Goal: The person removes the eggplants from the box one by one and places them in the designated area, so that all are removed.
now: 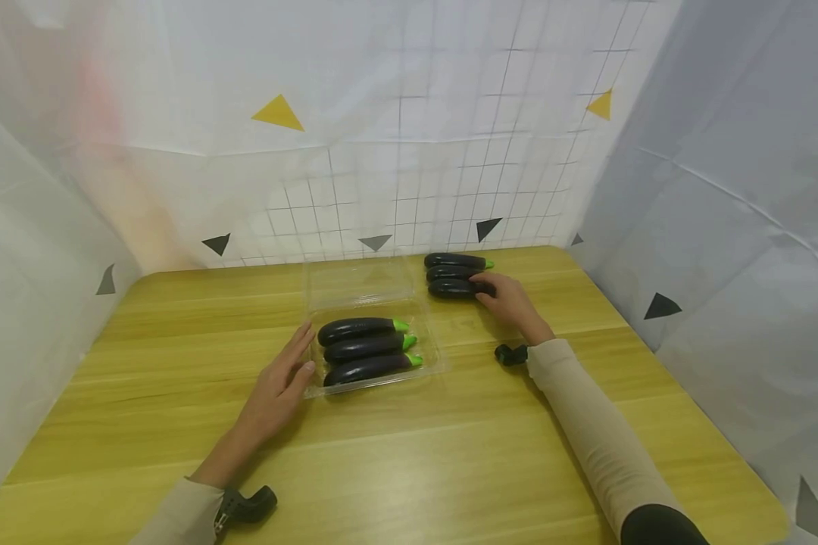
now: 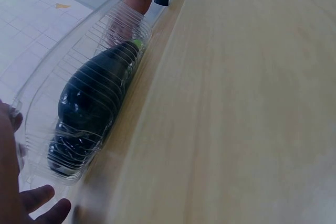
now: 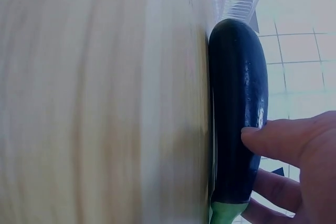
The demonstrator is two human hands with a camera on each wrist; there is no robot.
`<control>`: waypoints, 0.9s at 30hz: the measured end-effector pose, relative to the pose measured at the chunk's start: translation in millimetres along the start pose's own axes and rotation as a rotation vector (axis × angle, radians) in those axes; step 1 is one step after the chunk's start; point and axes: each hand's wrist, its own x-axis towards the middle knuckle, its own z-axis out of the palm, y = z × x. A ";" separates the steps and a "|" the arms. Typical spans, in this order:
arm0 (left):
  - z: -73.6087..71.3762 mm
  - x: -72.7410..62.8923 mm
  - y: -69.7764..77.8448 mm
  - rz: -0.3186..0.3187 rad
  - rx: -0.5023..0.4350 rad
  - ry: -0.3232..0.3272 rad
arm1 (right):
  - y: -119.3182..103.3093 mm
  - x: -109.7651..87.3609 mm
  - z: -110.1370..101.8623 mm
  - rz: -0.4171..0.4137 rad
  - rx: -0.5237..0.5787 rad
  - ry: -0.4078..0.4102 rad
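A clear plastic clamshell box (image 1: 431,356) lies with its lid (image 1: 357,281) folded back, away from the person. Three dark eggplants (image 1: 366,348) lie in it side by side, green stems to the right. At the box's left wall is my left hand (image 1: 277,387), fingers extended along the rim. Three more eggplants (image 1: 454,260) lie in a row on the table, right of the lid. My right hand (image 1: 513,303) pinches the nearest eggplant (image 3: 236,93) of that row near its stem end, thumb on one side and fingers on the other.
The wooden table (image 1: 409,462) has white sheeting around its back and sides. A dark wrist device (image 1: 248,506) sits under the left wrist and another device (image 1: 511,354) by the right wrist. Triangles mark the back sheet (image 1: 382,174).
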 end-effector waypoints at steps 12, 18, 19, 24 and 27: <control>0.2 -1.1 0.6 -0.002 -0.001 0.003 | -0.4 -0.4 1.8 -0.007 0.013 0.005; -0.1 -0.6 -0.7 0.001 -0.004 0.004 | -2.0 -0.1 1.3 0.016 0.017 0.009; -0.1 -0.4 -0.7 0.001 -0.003 0.004 | -2.0 0.0 1.3 0.018 0.016 0.008; -0.3 0.0 -0.3 -0.004 0.002 0.002 | -2.0 -0.5 1.2 0.023 0.010 0.006; -0.2 -0.4 -0.6 -0.004 0.001 0.004 | -2.6 -0.9 1.4 0.024 0.007 0.012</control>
